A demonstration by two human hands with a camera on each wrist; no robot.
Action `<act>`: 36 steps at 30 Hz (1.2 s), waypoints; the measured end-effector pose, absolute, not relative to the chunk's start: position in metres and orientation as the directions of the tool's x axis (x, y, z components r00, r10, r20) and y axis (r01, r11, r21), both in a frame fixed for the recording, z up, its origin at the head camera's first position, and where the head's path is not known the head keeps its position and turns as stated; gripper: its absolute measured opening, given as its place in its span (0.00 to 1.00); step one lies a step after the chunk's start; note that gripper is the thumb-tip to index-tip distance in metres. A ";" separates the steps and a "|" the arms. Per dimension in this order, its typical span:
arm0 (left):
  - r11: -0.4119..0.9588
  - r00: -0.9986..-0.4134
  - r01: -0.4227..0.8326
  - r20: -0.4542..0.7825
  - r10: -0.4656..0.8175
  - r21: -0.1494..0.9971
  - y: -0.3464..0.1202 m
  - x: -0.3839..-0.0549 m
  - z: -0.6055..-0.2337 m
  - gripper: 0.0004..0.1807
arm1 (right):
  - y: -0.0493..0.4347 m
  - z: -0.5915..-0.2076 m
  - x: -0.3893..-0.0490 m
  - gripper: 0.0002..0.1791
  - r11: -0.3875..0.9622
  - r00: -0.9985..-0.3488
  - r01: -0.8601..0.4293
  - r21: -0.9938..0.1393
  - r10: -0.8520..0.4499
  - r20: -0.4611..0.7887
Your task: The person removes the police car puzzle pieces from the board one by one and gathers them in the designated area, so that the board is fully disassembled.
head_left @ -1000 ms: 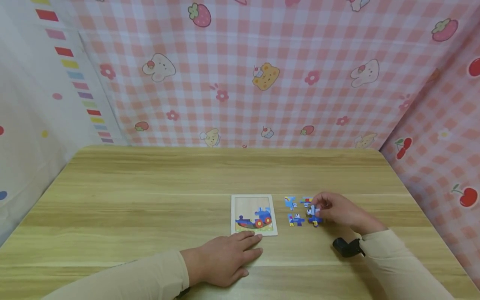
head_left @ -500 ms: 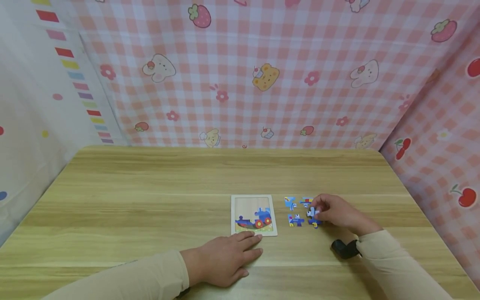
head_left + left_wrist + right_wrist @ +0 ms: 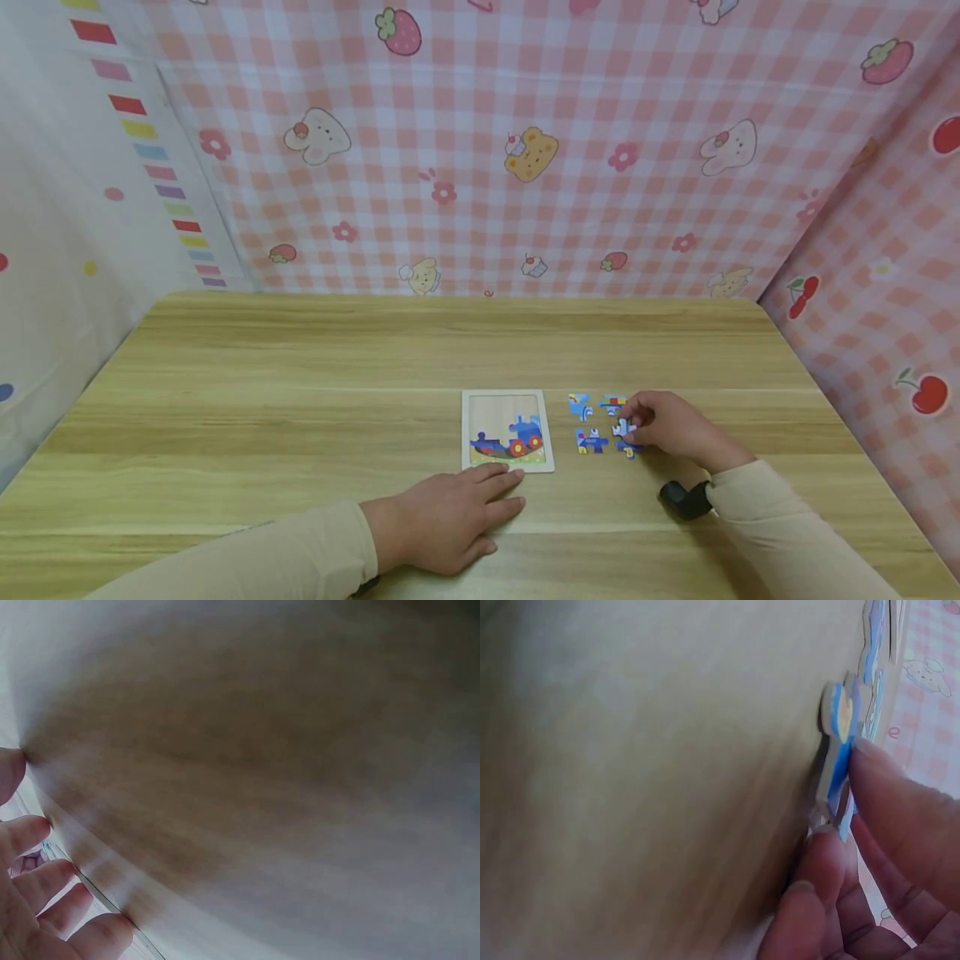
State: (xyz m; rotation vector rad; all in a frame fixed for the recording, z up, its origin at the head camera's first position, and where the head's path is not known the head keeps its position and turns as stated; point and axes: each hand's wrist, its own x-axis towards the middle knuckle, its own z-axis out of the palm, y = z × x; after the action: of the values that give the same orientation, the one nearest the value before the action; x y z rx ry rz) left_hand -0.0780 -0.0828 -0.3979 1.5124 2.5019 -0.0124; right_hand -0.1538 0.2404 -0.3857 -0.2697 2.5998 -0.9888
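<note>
In the head view, a square wooden puzzle tray (image 3: 466, 433) holds pieces forming part of a blue train with red and yellow wheels. My left hand (image 3: 450, 521) lies flat on the table, fingers spread, with fingertips at the tray's lower edge. Right of the tray, my right hand (image 3: 678, 429) pinches a blue jigsaw piece (image 3: 626, 447) close over the table. The right wrist view shows the thumb on that jigsaw piece (image 3: 840, 761) and curled fingers at its near end. Three more loose pieces (image 3: 591, 441) lie beside it.
The wood-grain table (image 3: 300, 358) reaches back to a pink checked curtain (image 3: 465, 108). A black wrist-worn device (image 3: 684, 500) hangs under the right sleeve. White cloth (image 3: 67, 208) closes off the left side.
My right hand has shifted slightly left and toward me, and the piece under its fingers has settled a little lower in view. The left hand and tray have stayed put.
</note>
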 end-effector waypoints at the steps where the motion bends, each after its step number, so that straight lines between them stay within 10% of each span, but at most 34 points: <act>1: 0.471 -0.448 0.876 -0.189 0.874 0.103 -0.083 -0.078 -0.398 0.29 | 0.240 -0.385 -0.154 0.10 0.743 -0.922 -0.061 -0.666 -0.297 -0.247; 36: 0.473 -0.452 0.875 -0.176 0.875 0.106 -0.083 -0.078 -0.399 0.29 | 0.234 -0.381 -0.152 0.09 0.810 -0.938 -0.116 -0.575 -0.280 -0.204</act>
State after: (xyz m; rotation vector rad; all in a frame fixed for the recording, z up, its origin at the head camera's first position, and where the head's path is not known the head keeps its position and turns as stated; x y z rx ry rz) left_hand -0.0782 -0.0834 -0.3991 1.5144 2.5135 -0.0001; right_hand -0.1523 0.2339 -0.3809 -0.3040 2.7166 -0.8377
